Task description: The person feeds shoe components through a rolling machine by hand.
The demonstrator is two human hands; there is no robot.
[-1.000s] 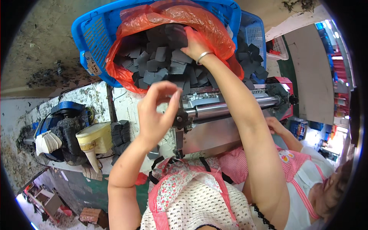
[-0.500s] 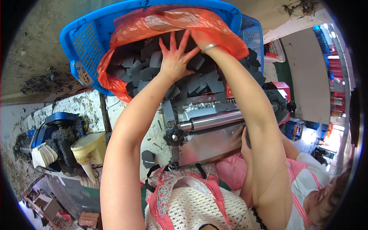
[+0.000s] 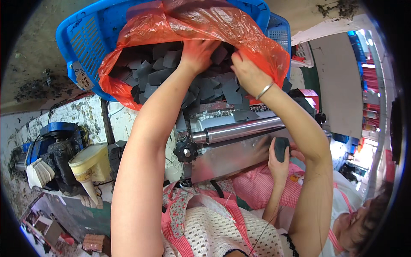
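Dark pieces in red bag, beside both hands' fingers. Left hand inside bag's mouth, right hand at its edge; from here, can't tell whether either's fingers are closed.

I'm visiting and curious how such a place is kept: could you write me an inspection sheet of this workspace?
Surface: white worktop, smeared with dark residue.
Job's things: blue basket lined with a red plastic bag, holding many flat dark grey pieces.
Clutter: a loose dark piece lies by the metal roller; a yellow container stands left, near a grimy blue-topped machine.
Hands: left hand reaches into the bag, fingertips hidden; right hand is at the bag's edge, grip unclear.
Cables: thin wire-like strands beside the blue-topped machine; route unclear.
Surroundings: a co-worker's hand at right holds a dark item.
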